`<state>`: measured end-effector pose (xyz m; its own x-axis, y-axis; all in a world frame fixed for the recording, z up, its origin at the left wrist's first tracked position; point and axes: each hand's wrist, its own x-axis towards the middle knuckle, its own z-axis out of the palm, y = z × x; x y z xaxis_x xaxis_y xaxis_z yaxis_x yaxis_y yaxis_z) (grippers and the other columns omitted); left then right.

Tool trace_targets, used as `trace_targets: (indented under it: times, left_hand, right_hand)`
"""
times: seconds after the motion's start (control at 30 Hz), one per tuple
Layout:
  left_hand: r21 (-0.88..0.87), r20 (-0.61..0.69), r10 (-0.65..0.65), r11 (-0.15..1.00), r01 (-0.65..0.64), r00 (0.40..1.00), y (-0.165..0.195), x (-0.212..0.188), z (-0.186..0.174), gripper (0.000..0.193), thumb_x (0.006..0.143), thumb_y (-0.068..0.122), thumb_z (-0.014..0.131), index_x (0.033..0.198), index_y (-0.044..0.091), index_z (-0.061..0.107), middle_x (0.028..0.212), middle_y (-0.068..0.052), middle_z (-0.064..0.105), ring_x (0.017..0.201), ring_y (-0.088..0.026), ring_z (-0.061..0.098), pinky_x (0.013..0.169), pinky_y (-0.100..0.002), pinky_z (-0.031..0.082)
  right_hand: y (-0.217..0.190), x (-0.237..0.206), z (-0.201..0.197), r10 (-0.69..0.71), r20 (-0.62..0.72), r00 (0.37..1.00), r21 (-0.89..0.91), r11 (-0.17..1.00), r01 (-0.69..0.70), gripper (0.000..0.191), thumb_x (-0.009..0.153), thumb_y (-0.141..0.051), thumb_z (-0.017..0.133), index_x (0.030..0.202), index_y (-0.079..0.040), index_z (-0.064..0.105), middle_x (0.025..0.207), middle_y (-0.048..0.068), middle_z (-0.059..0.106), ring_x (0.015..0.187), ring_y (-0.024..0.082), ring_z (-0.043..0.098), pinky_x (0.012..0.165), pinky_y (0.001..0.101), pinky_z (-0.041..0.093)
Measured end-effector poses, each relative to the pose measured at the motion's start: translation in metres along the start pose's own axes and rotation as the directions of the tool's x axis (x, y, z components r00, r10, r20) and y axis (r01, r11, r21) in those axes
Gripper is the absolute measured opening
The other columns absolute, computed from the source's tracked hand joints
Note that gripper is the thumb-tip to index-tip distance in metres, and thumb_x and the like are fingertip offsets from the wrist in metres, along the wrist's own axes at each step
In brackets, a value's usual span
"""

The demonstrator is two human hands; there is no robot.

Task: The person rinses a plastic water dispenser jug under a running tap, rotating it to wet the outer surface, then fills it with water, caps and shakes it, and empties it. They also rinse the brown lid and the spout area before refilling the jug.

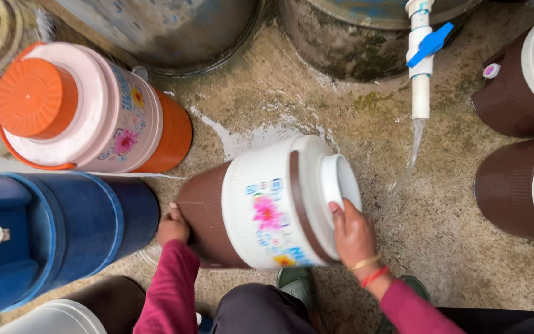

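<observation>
Both my hands grip the tilted brown-white jug [267, 207] on wet concrete floor [465, 247]: left hand [172, 226] at base, right hand [353, 235] at rim, w/ tap [420, 59] running just beyond.

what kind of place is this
Probably an outdoor water-filling or washing spot. A white pipe with a blue valve runs water onto a wet, mossy concrete floor, with big drums and water jugs crowded round. Both hands tip a brown and white jug.
</observation>
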<state>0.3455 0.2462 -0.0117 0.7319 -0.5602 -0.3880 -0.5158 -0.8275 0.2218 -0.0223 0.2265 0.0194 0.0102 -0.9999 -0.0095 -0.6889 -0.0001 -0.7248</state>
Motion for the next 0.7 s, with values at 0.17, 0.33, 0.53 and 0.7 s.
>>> trace_targets:
  times: [0.17,0.33,0.53,0.7]
  left_hand:
    - [-0.645,0.531,0.324,0.754,0.125,0.783,0.082,-0.01,-0.005,0.077,0.092,0.064,0.052,0.141,0.005,0.055,0.148,-0.017,0.061,0.138,-0.033,0.055,0.11,-0.046,0.045]
    - [-0.617,0.61,0.601,0.769,-0.166,0.516,0.214,-0.059,-0.031,0.091,0.086,0.074,0.046,0.148,0.008,0.055,0.145,-0.014,0.06,0.134,-0.031,0.057,0.107,-0.047,0.045]
    - [-0.245,0.516,0.661,0.723,-0.645,0.545,0.285,-0.131,0.002,0.086,0.092,0.071,0.049,0.148,0.006,0.05,0.137,-0.025,0.062,0.127,-0.038,0.062,0.11,-0.041,0.046]
    - [-0.324,0.626,0.673,0.684,-0.653,0.395,0.268,-0.13,0.047,0.067,0.101,0.062,0.034,0.143,0.017,0.059,0.138,-0.016,0.066,0.128,-0.035,0.061,0.111,-0.042,0.043]
  right_hand:
    - [-0.079,-0.013,-0.063,-0.202,0.032,0.979,-0.157,0.966,0.205,0.019,0.093,-0.02,0.069,0.083,-0.004,0.064,0.064,0.017,0.064,0.06,0.039,0.063,0.054,0.0497,0.046]
    - [-0.103,-0.021,-0.109,-0.383,0.088,0.92,-0.204,0.897,0.393,0.022,0.085,-0.019,0.074,0.076,-0.004,0.06,0.06,0.012,0.06,0.058,0.034,0.063,0.055,0.0461,0.048]
    - [-0.086,-0.021,-0.139,-0.438,0.189,0.879,-0.24,0.847,0.474,0.027,0.085,-0.025,0.075,0.073,-0.007,0.06,0.059,0.009,0.062,0.056,0.03,0.064,0.054,0.042,0.051]
    - [-0.06,-0.032,-0.157,-0.323,0.413,0.852,-0.294,0.838,0.46,0.028,0.087,-0.032,0.073,0.077,-0.007,0.062,0.057,0.01,0.064,0.053,0.032,0.066,0.046,0.0431,0.052]
